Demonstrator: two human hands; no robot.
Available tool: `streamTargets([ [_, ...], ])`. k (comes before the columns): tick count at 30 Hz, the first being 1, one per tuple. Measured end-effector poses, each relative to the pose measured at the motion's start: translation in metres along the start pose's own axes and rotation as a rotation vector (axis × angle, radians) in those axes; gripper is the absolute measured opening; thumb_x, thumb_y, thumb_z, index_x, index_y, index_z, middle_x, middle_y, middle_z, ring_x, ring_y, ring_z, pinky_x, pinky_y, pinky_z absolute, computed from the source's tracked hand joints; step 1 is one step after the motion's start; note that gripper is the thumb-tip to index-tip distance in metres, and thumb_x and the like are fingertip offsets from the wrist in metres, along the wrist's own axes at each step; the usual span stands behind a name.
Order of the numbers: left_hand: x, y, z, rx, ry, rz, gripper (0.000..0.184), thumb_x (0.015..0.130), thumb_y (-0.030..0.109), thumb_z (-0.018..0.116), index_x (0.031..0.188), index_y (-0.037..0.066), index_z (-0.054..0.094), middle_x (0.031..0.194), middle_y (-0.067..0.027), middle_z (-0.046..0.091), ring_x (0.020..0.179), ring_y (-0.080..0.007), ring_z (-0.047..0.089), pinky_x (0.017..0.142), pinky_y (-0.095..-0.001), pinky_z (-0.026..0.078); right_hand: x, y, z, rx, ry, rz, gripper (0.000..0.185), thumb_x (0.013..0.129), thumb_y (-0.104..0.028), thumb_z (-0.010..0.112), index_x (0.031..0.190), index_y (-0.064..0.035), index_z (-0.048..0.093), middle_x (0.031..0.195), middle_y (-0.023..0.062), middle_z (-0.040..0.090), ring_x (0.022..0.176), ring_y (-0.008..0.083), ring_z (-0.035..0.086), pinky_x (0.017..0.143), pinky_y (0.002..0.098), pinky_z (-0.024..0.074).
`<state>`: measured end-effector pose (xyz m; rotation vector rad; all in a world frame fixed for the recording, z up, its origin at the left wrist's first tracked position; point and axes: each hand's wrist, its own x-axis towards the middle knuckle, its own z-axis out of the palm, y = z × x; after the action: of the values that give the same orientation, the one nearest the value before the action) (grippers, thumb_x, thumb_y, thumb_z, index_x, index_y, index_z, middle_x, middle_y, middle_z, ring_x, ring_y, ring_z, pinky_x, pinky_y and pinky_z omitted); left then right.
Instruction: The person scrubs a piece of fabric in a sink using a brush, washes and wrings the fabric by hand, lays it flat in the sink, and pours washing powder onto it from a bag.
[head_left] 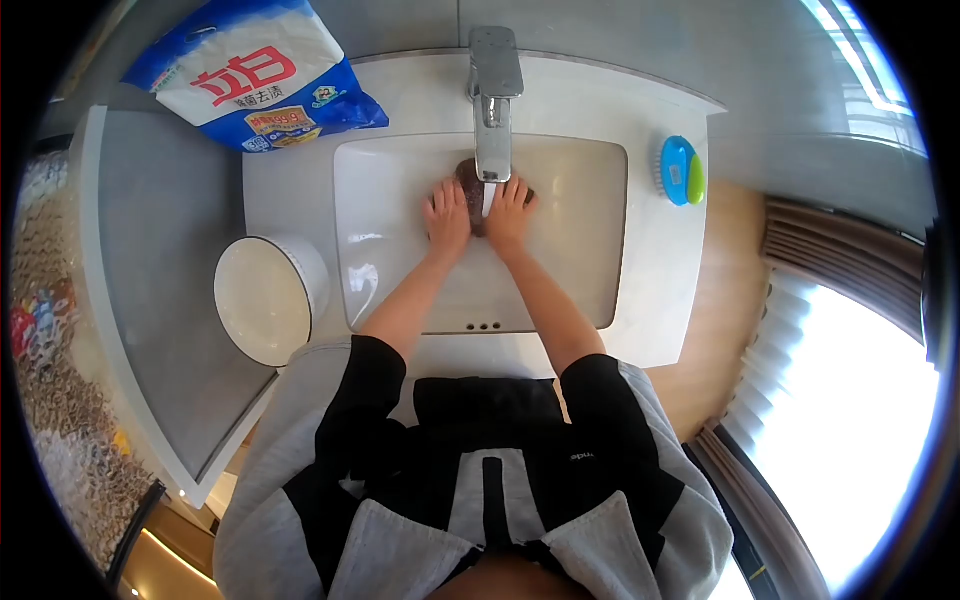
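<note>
Faucet [493, 105] and water come first here, the spout reaching out over the sink [400, 270] and covering part of what lies below. Beneath it, inside the basin, is a dark brown item [476, 203] between the person's two hands. The left hand [449, 217] and right hand [511, 213] lie palm down on its two sides, fingers slightly apart; whether they pinch it or only press on it, I cannot tell. A white stream of water [489, 200] falls beside the right hand.

A blue and white bag [270, 85] with red lettering stands at the back left corner of the table [655, 270]. Near the table's left edge is a round white tub [263, 300]; what supports it is unclear. A blue and green brush [681, 171] lies on the right side.

The hands hide much of the brown item, so its full shape and material are hard to make out. Bright glare washes out the window [845, 400].
</note>
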<state>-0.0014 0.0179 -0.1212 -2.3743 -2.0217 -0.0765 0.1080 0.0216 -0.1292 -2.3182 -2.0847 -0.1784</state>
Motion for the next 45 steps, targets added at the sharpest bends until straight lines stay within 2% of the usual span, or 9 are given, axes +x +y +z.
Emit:
streamTargets([
  [4,0.002,0.009,-0.027,-0.415,-0.192,-0.260,0.031,0.074,0.018,0.052,0.100,0.003,0.049,0.111,-0.0096,0.049,0.102,-0.0245,0.044,0.085,-0.0412,0.034,0.009,0.008,-0.023,0.654,-0.121,0.234,0.054,0.072,-0.021,0.057,0.120,-0.0027,0.041,0.113,0.0119,0.047,0.105,0.0237,0.043,0.087,0.0421,0.0322],
  [11,-0.013,0.018,-0.038,-2.527,-0.378,-1.172,0.040,0.078,0.036,0.036,0.100,0.005,0.052,0.098,-0.0081,0.056,0.091,-0.0243,0.053,0.083,-0.0372,0.040,-0.008,0.023,-0.043,2.224,-0.637,1.202,0.022,0.072,-0.019,0.052,0.087,-0.0024,0.057,0.081,0.0069,0.057,0.077,0.0197,0.053,0.069,0.0298,0.0416],
  [19,-0.018,0.019,0.027,-2.752,-0.723,-0.626,0.032,0.086,0.041,0.038,0.078,0.013,0.050,0.070,-0.0001,0.051,0.068,-0.0152,0.051,0.059,-0.0295,0.042,-0.038,-0.011,-0.120,0.838,-0.139,0.326,0.031,0.074,-0.029,0.058,0.058,-0.0028,0.058,0.052,0.0127,0.055,0.051,0.0262,0.055,0.047,0.0357,0.0410],
  [25,-0.006,0.036,-0.058,-2.305,-0.794,-0.994,0.024,0.086,0.031,0.041,0.085,0.010,0.052,0.073,-0.0001,0.052,0.061,-0.0130,0.051,0.051,-0.0258,0.042,0.007,0.001,-0.086,0.764,-0.273,0.344,0.027,0.072,-0.030,0.056,0.071,-0.0040,0.064,0.063,0.0189,0.058,0.063,0.0354,0.057,0.056,0.0397,0.0454],
  [27,-0.012,0.017,-0.029,-2.381,-1.167,-0.673,0.015,0.084,0.025,0.045,0.084,0.011,0.052,0.069,0.0016,0.054,0.062,-0.0101,0.053,0.051,-0.0255,0.044,0.016,0.024,-0.047,0.812,-0.242,0.358,0.025,0.072,-0.025,0.053,0.070,-0.0028,0.064,0.067,0.0205,0.058,0.060,0.0353,0.057,0.056,0.0412,0.0450],
  [33,0.000,0.024,-0.039,-2.358,-0.620,-0.885,0.024,0.082,0.029,0.036,0.076,0.012,0.053,0.065,-0.0012,0.052,0.061,-0.0142,0.051,0.051,-0.0292,0.042,0.006,0.013,-0.093,0.968,-0.289,0.604,0.032,0.073,-0.031,0.050,0.067,-0.0017,0.063,0.059,0.0174,0.057,0.055,0.0346,0.056,0.054,0.0405,0.0449],
  [35,-0.006,0.002,-0.025,-2.482,-0.929,-0.505,0.025,0.082,0.028,0.035,0.077,0.011,0.052,0.067,-0.0027,0.053,0.063,-0.0161,0.052,0.053,-0.0304,0.043,-0.010,-0.004,-0.123,0.978,-0.318,0.482,0.030,0.071,-0.030,0.052,0.062,-0.0032,0.062,0.056,0.0164,0.056,0.053,0.0338,0.056,0.051,0.0399,0.0449],
  [43,0.004,0.023,-0.093,-2.283,-0.825,-1.001,0.026,0.085,0.033,0.038,0.082,0.010,0.051,0.070,-0.0025,0.054,0.061,-0.0171,0.054,0.051,-0.0290,0.045,0.012,-0.022,-0.078,0.671,-0.080,0.412,0.027,0.071,-0.027,0.056,0.057,-0.0042,0.060,0.057,0.0166,0.057,0.056,0.0348,0.056,0.052,0.0410,0.0453],
  [45,-0.008,0.010,-0.058,-2.257,-1.081,-0.642,0.027,0.087,0.035,0.040,0.083,0.011,0.051,0.068,-0.0007,0.054,0.058,-0.0144,0.053,0.046,-0.0267,0.044,0.024,-0.003,-0.071,0.804,-0.086,0.443,0.029,0.071,-0.028,0.055,0.058,-0.0032,0.060,0.065,0.0183,0.059,0.063,0.0349,0.057,0.057,0.0413,0.0455],
])
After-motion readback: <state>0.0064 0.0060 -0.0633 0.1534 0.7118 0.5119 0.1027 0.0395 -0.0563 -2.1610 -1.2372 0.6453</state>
